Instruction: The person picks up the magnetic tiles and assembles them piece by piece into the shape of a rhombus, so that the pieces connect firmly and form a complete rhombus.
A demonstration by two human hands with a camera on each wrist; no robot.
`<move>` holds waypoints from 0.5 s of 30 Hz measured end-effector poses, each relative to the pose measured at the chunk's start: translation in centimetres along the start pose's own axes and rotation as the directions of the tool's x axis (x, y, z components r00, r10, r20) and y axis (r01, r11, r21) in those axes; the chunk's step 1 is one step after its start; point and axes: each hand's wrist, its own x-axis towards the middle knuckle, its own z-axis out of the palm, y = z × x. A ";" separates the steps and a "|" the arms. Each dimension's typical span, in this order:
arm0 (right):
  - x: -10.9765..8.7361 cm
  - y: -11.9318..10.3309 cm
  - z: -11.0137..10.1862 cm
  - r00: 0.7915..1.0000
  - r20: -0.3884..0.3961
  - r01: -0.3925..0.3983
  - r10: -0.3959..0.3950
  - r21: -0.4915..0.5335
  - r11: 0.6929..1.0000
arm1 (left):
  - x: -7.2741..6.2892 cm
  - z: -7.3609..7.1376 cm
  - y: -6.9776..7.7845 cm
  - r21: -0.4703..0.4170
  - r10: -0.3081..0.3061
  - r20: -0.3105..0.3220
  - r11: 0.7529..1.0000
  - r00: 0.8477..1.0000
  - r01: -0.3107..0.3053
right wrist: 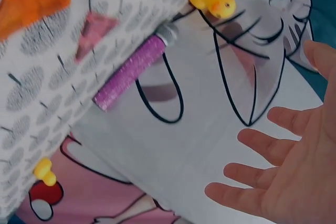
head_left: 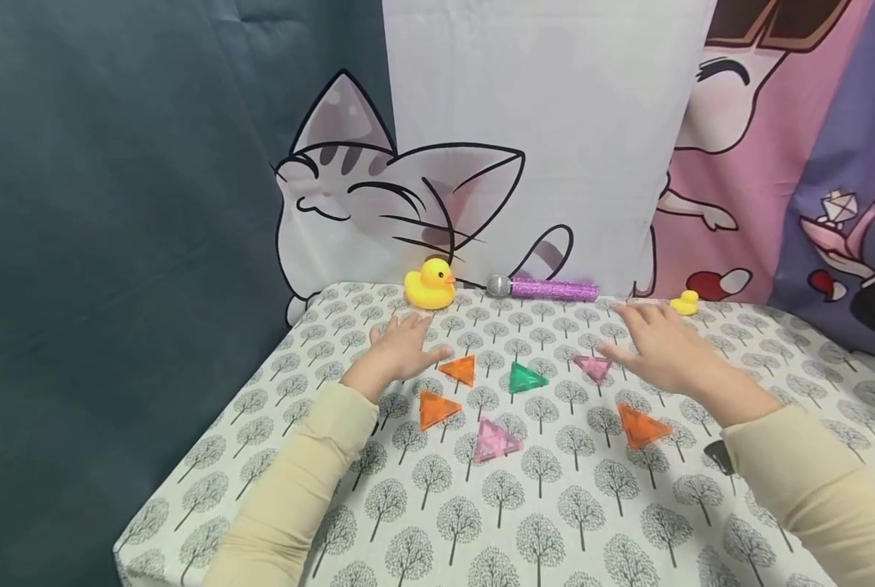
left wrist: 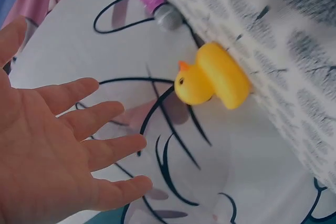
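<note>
Nearest, find a front pink triangle [head_left: 497,441] flat on the table [head_left: 554,562], at seven o'clock from the green triangle [head_left: 527,378]; at four, a lone orange triangle [head_left: 640,426]; toward eight and nine, paired orange triangles [head_left: 435,410]; at three, a far pink triangle [head_left: 594,368]. Probably all light, stiff and slick, perhaps brittle if plastic; best pinched across two edges. Toward ten, left hand [head_left: 402,346] with fingers spread wide, nothing grasped; toward two, right hand [head_left: 660,346] likewise spread and empty, thumb just beside the far pink triangle, contact impossible to confirm. Farther, along the back edge: large rubber duck [head_left: 430,287] at ten, likely soft and hollow, best held round the body; glittery purple microphone [head_left: 550,289] near twelve, probably rigid; small rubber duck [head_left: 684,304] at two, likely featherlight.
</note>
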 end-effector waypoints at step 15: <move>-0.2 -2.2 4.3 0.996 0.024 0.088 -0.091 0.113 0.990 | 0.1 2.9 -0.5 0.022 -0.027 0.199 0.999 0.980 0.023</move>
